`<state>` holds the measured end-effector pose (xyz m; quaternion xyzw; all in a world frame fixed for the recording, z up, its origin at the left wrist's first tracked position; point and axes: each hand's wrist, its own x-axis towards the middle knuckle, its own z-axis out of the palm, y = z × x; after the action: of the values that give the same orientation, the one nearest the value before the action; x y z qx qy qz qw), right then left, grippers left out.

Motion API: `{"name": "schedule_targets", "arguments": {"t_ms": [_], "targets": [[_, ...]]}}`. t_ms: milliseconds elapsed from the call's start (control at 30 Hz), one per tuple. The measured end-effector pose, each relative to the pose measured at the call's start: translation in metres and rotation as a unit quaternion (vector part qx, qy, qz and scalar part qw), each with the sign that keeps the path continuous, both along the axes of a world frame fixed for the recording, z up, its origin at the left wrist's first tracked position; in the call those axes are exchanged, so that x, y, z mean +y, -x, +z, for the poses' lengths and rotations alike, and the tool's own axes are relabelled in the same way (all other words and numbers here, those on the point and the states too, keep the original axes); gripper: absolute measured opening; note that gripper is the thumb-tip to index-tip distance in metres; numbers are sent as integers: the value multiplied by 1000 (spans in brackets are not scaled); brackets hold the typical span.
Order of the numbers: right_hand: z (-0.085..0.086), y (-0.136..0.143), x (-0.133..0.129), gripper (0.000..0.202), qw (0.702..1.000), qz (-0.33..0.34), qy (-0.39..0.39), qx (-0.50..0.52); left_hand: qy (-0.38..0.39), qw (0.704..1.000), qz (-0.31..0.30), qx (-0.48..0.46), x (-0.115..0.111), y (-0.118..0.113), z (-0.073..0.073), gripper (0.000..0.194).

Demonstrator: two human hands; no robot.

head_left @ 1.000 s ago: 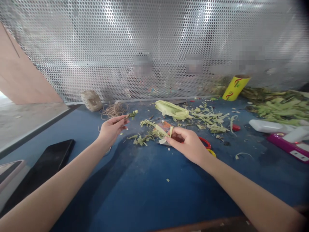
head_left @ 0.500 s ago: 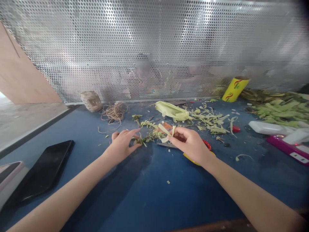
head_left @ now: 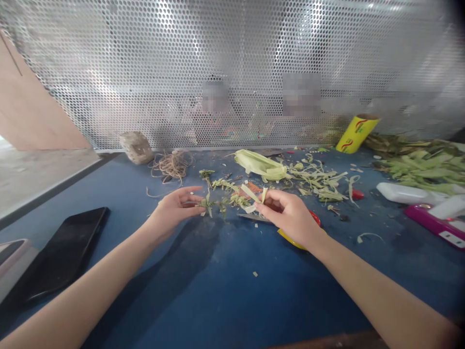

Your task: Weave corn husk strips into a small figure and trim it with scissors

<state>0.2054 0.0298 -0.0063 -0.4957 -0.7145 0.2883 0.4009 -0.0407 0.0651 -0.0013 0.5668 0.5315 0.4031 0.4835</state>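
My right hand (head_left: 290,213) pinches a pale husk strip (head_left: 250,193) between thumb and fingers, with a small bent loop standing up at the fingertips. From there a knotted green husk strand (head_left: 222,205) runs left to my left hand (head_left: 176,209). The thumb and a finger of that hand close on the strand's leafy end, while the index finger stays stretched out. Under my right hand lie scissors (head_left: 290,238) with yellow and red handles, partly hidden. Another knotted green piece (head_left: 223,184) lies just behind the strand. A larger pale green husk bundle (head_left: 259,165) rests farther back.
Husk shreds (head_left: 323,182) and a leaf pile (head_left: 425,162) lie right, near a yellow tube (head_left: 358,133) and a purple-and-white tool (head_left: 436,223). Twine (head_left: 170,166), a stone-like block (head_left: 136,148) and a black phone (head_left: 65,252) are left. A perforated metal screen (head_left: 240,58) stands behind.
My left hand has shifted slightly left, its fingers closer together, and the strand's leafy end has moved with it. My right hand keeps its pinch almost in place.
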Motion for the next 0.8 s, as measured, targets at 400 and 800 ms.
{"name": "schedule_targets", "arguments": {"t_ms": [400,800], "targets": [[-1,0,1,18,1000,3,-10,3,-212,972,-67,76,7,3,-3,37],[-2,-1,3,22,999,-31,8,-7,-275,850,74,443,13,6,-8,44]]}}
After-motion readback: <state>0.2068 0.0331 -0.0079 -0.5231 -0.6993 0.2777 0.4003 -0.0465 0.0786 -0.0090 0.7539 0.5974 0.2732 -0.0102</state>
